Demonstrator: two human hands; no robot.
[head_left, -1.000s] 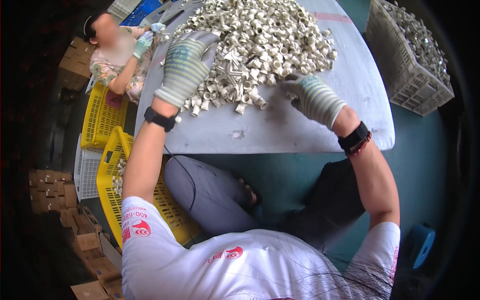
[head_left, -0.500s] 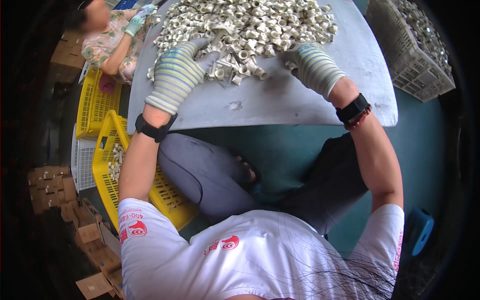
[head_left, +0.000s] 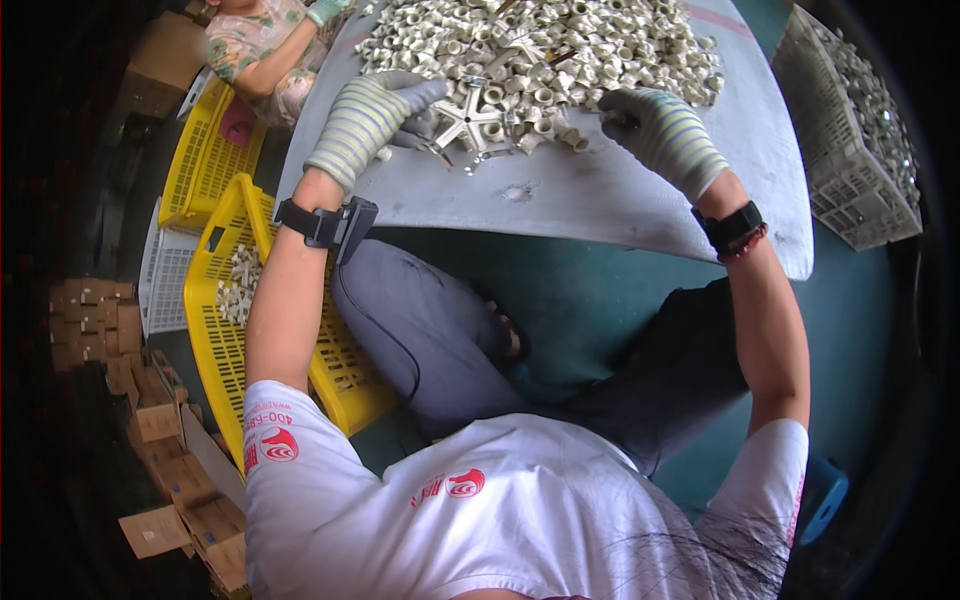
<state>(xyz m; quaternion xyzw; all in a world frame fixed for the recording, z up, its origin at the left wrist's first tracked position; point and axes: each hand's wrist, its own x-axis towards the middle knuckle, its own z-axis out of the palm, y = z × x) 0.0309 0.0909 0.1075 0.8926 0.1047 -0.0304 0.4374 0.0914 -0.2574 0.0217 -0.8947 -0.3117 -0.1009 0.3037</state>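
Observation:
A white star-shaped plastic piece (head_left: pixel 466 121) with several arms lies at the near edge of a heap of small off-white tubular fittings (head_left: pixel 545 55). My left hand (head_left: pixel 378 122), in a striped glove with grey fingertips, has thumb and fingers closed around the star's left arm. Small shiny metal bits (head_left: pixel 494 156) lie beside that piece. At the heap's right side, my right hand (head_left: pixel 655 130) wears a matching glove. Its fingers are curled together, and whatever they hold is hidden. A second star-shaped piece (head_left: pixel 521 44) lies farther back on the heap.
The pale table (head_left: pixel 430 205) has its near edge before my knees. Yellow crates (head_left: pixel 215 350) stand at left, one with white pieces in it. A grey crate (head_left: pixel 850 190) full of shiny parts stands at right. Another person (head_left: pixel 270 50) sits at far left; cardboard boxes (head_left: pixel 160 410) lie below.
The view has shifted, so the table sits further right. My left hand has uncovered the star-shaped piece, which now shows plainly at its fingertips. My right hand stays curled by the heap.

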